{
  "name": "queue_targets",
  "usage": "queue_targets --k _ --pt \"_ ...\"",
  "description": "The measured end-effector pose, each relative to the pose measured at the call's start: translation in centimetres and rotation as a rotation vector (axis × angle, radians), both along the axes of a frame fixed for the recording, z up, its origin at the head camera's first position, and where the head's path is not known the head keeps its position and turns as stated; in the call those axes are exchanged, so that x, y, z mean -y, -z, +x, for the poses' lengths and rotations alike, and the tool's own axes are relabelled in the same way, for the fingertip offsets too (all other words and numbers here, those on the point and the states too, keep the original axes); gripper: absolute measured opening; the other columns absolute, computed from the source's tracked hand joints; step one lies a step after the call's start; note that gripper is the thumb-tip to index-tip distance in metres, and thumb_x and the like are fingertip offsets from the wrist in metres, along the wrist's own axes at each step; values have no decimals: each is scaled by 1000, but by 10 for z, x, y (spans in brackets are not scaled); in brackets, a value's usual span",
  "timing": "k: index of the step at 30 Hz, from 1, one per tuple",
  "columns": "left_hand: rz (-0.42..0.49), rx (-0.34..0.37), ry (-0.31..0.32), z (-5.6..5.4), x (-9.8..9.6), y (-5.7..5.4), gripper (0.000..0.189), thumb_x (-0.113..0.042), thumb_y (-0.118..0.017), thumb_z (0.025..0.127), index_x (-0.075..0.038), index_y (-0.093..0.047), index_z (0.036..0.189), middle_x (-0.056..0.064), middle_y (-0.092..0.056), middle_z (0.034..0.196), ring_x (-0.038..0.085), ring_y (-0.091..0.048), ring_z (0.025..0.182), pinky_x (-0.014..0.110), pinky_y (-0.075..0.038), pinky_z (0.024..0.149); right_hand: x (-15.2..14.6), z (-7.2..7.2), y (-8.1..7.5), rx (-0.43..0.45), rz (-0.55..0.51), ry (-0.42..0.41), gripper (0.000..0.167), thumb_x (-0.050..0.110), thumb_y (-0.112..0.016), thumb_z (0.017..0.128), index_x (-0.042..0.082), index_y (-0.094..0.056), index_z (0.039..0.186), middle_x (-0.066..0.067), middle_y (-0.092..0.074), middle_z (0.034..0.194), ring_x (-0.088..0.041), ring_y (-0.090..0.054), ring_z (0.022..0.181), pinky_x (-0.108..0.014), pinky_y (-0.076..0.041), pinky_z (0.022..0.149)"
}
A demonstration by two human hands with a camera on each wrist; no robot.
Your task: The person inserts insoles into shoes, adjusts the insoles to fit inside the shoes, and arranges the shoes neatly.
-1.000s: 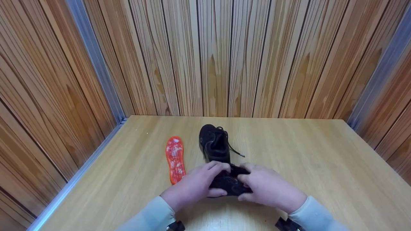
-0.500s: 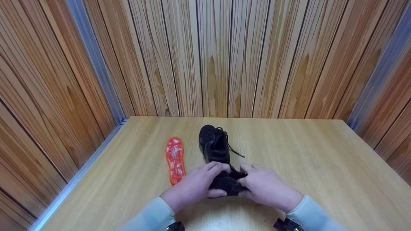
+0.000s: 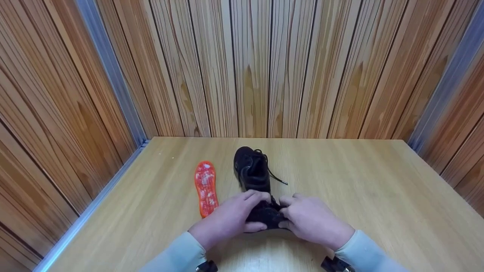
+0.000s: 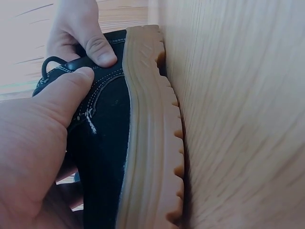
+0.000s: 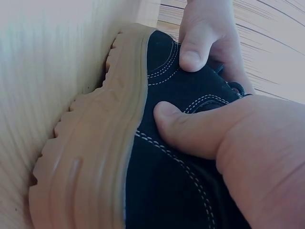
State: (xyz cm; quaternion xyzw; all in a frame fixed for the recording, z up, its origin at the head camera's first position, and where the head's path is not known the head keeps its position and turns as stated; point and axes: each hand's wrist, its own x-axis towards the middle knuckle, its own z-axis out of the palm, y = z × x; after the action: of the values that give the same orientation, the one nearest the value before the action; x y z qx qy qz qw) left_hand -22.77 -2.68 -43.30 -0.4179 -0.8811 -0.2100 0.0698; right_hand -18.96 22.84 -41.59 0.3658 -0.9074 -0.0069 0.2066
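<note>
A black shoe with white stitching lies crosswise between both hands in the head view. Its tan, lugged sole rests on the table, as the left wrist view shows. My left hand grips the left part of this shoe, thumb on the near side and fingers over the top. My right hand holds the right part around the opening, its thumb pressed to the near side in the right wrist view. The right fingertips are hidden in the head view. A dark lace loop shows beside the hands.
Just beyond the hands stands a second black shoe, its loose lace trailing right. An orange-red insole with whitish patches lies left of the shoes. Wood-panelled walls enclose the light wooden table.
My right hand has slid a little to the left along the near shoe, and its opening shows less now. The left hand, far shoe and insole stay in place.
</note>
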Motion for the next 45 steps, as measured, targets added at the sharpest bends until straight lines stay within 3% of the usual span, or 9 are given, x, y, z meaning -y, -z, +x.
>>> queue_targets --k 11,17,20,26,37,45 --pt "-13 35 10 0 3 -2 63 -51 -77 100 -32 -51 154 -3 -66 145 19 -70 125 43 -61 107 -1 -2 3 26 -12 -15 20 34 -90 89 17 -79 87 10 -52 86 -12 -51 73 -28 -43 53" --pt "-6 106 -8 0 6 -6 74 -56 -74 100 -37 -39 162 -2 -65 148 20 -69 128 46 -60 108 -2 -2 1 40 -22 -21 19 34 -89 90 18 -80 89 9 -52 87 -11 -50 74 -27 -43 54" --pt "-12 135 -30 0 8 -8 81 -61 -73 99 -33 -35 165 -1 -63 153 21 -68 132 48 -59 111 -2 -1 1 42 -27 -20 18 34 -88 90 18 -80 88 9 -53 88 -12 -51 75 -28 -44 54" --pt "-74 130 -57 -2 14 -10 86 -66 -73 97 -26 -39 165 1 -58 162 22 -64 143 47 -53 120 -2 0 1 35 -36 -16 16 33 -90 88 20 -82 91 9 -58 91 -12 -54 77 -32 -50 56" --pt "-151 165 -93 -8 28 -20 89 -70 -74 95 -28 -41 166 1 -61 160 24 -67 139 49 -56 116 -4 -2 -2 80 -36 -3 18 35 -88 90 18 -82 92 8 -55 89 -11 -53 78 -30 -49 57" --pt "-153 162 -61 -17 38 -26 74 -68 -64 100 -25 -52 160 -1 -67 153 22 -68 137 47 -56 116 -7 -3 -7 85 -22 5 19 35 -88 91 18 -82 93 7 -54 88 -11 -51 78 -29 -47 56"
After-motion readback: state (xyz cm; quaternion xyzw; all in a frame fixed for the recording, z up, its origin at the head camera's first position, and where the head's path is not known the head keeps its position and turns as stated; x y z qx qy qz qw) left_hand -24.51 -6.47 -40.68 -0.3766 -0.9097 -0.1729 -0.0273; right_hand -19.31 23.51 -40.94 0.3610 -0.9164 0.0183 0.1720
